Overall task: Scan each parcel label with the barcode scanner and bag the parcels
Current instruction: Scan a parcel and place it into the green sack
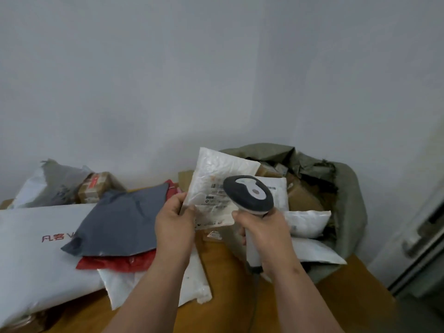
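Observation:
My left hand (174, 218) grips the lower left edge of a white plastic parcel (216, 171), held upright above the table with its printed label facing me. My right hand (263, 233) grips the white handle of a barcode scanner (248, 194); its grey head sits in front of the label's right side and hides part of it. Behind and to the right stands an open grey-green sack (346, 188) holding brown boxes and white parcels.
On the wooden table (223, 267), left of my arms, lies a pile: a dark grey mailer (120, 219) over a red one (120, 261), a large white bag with red print (31, 248) and a taped brown box (96, 186). A wall stands close behind.

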`<state>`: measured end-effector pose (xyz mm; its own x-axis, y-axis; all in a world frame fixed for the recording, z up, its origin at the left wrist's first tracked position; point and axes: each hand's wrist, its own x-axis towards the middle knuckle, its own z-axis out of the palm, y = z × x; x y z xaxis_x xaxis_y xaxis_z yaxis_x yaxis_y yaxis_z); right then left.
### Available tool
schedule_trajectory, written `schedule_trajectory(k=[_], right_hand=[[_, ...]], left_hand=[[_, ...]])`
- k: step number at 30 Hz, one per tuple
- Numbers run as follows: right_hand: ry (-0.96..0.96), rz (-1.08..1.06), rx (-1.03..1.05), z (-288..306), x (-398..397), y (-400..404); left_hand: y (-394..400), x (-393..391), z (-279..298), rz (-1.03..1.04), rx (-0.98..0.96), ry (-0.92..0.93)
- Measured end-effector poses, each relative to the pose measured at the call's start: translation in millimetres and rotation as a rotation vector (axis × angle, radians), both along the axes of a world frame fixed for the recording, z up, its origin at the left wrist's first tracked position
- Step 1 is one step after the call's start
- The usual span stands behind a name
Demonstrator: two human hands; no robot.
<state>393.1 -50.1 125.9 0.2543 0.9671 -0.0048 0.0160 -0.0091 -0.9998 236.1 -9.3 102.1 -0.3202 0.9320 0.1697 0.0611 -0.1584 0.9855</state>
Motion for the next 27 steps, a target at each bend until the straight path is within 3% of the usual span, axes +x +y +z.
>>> schedule_trajectory(k=[3,9,16,18,23,25,27], right_hand=[[0.031,-0.134,-0.004,1.5,42.2,8.1],[0.062,-0.250,0.000,4.7,138.2,31.4],[0.064,-0.181,-0.046,-12.6,202.4,57.7],[0.073,-0.158,-0.075,-18.2,213.0,64.1],[0.060,-0.082,-0.123,-28.7,226.1,78.8],[0.061,-0.064,-0.130,-31.1,227.0,83.8],[0.061,-0.046,-0.136,-32.4,224.6,86.8]], left_hand=[[11.7,42.9,3.6,-0.117,0.021,0.099],[57.5,133.4,14.5,-0.161,0.052,0.209],[109.6,207.7,-1.1,-0.155,0.093,0.660],[121.7,217.6,-13.7,-0.212,0.016,0.858],[128.2,226.6,-45.9,-0.418,-0.409,1.260],[125.5,223.3,-50.4,-0.368,-0.403,1.317],[119.0,220.1,-47.0,-0.231,-0.377,1.231]])
